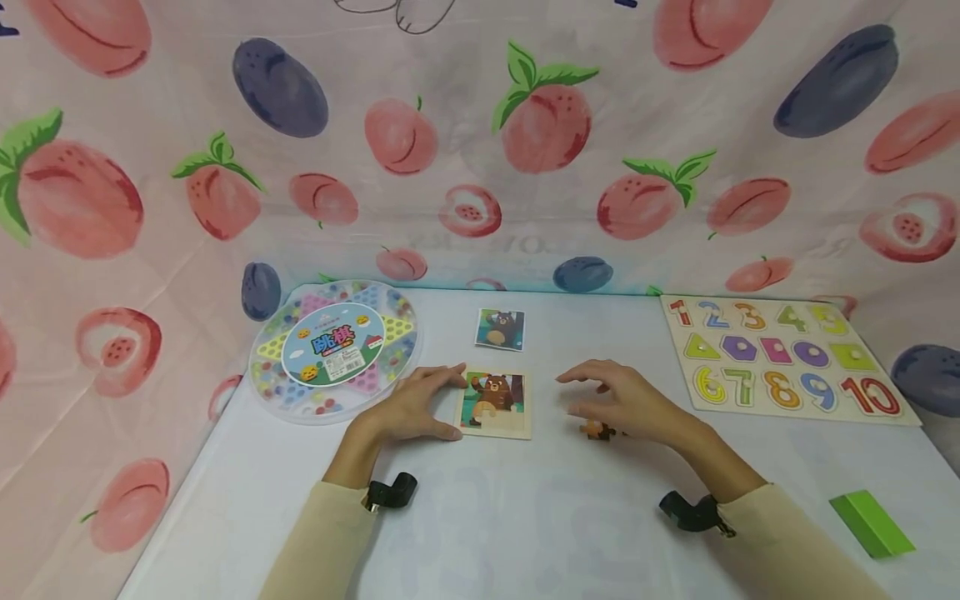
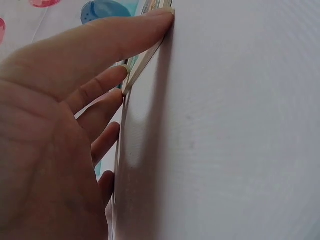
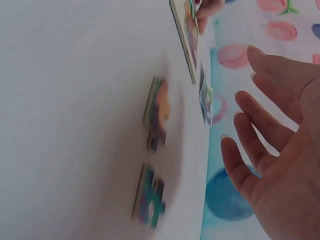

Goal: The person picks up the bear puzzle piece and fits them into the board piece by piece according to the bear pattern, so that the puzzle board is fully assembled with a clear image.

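A small square bear jigsaw puzzle board [image 1: 517, 427] lies on the table, with bare pale wood along its lower part. My left hand [image 1: 411, 406] holds it at the left side, thumb at the near corner and index finger at the far one; the thumb [image 2: 145, 30] also shows on its edge in the left wrist view. To the right, my right hand [image 1: 630, 398] hovers with fingers spread and nothing in them. Below it lies an orange-brown puzzle piece [image 1: 597, 430], partly covered by the hand. A second, teal piece [image 3: 150, 197] shows in the right wrist view.
Behind the board lies a bear picture card [image 1: 500, 330]. A round Chinese checkers set [image 1: 405, 367] stands at the left, a number and shape board [image 1: 757, 354] at the back right. A green block [image 1: 872, 523] sits at the front right. A fruit-patterned cloth [image 1: 465, 125] hangs behind.
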A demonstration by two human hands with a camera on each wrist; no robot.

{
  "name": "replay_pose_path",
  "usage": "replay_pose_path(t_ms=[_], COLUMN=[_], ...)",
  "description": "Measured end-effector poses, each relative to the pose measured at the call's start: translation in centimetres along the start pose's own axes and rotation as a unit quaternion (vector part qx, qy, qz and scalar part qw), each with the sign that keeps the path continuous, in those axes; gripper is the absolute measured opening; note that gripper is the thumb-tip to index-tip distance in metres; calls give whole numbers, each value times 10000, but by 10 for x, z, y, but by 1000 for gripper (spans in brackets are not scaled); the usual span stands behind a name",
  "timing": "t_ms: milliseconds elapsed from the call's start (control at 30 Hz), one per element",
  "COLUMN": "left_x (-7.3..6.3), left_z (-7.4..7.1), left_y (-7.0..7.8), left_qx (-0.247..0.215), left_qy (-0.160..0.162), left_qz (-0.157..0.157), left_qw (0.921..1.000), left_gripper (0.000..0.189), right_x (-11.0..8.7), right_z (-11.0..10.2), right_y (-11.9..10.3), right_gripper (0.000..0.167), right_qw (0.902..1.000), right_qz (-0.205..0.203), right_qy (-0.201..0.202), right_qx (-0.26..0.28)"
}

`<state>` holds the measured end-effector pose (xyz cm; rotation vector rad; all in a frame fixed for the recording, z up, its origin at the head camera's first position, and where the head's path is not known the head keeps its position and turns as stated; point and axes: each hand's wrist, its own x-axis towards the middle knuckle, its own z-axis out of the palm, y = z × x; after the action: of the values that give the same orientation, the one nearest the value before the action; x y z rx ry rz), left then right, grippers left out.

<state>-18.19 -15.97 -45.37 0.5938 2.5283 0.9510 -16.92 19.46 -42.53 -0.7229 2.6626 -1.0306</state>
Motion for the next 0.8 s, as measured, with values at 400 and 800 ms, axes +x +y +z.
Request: replay_pose_path(t_ms=[400,800], left_x=[-1,-1], left_z=[0,0], left_y=[-1,0], left_qx=[16,-114], left_qy=[-37,-32], left_qz=[44,1], left_qw=[10000,9999], left_gripper=[70,69], right_x=[-32,-40], right_z=[-9,2], right_y=[29,40], right_gripper=[52,52], right_qw=[9990,9973], right_qz=[255,387], right_qy=[112,78], right_qx=[-357,-615])
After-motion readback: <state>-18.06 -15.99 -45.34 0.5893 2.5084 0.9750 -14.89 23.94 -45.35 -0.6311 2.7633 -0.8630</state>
